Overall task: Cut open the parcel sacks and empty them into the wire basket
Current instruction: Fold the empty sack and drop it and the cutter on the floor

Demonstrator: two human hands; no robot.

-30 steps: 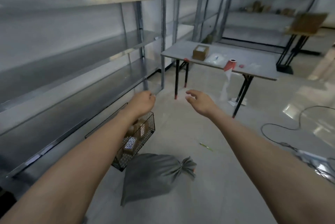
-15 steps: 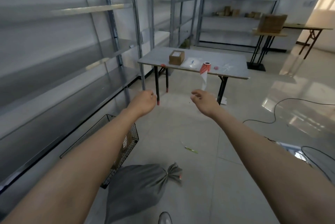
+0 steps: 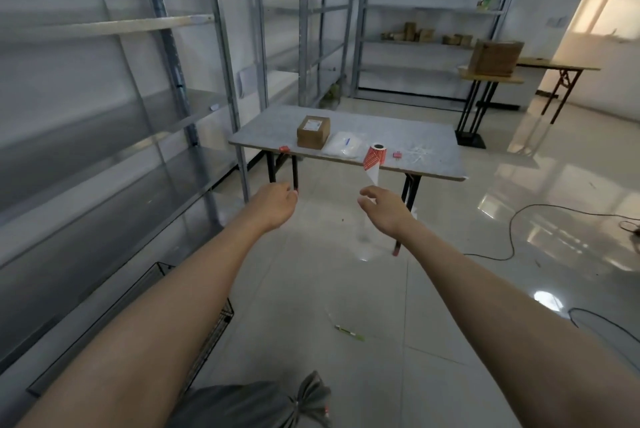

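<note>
A grey parcel sack (image 3: 256,405) lies tied at its neck on the floor at the bottom edge, partly cut off by the frame. The black wire basket (image 3: 157,275) stands on the floor to its left, mostly hidden behind my left forearm. Both arms stretch forward at mid-height, well above the sack. My left hand (image 3: 275,204) has loosely curled fingers and holds nothing. My right hand (image 3: 384,208) is relaxed with fingers slightly spread, empty too. A small green cutter (image 3: 349,332) lies on the tiles between sack and table.
A grey table (image 3: 429,147) ahead carries a cardboard box (image 3: 313,131), a white bag (image 3: 344,145) and a red-white tape roll (image 3: 374,157). Metal shelving (image 3: 166,64) lines the left wall and the back. Black cables (image 3: 512,237) trail over the floor at right.
The view has tilted up and come closer to the table; sack and basket have slid to the bottom edge. Both hands stay raised and empty, a little further apart.
</note>
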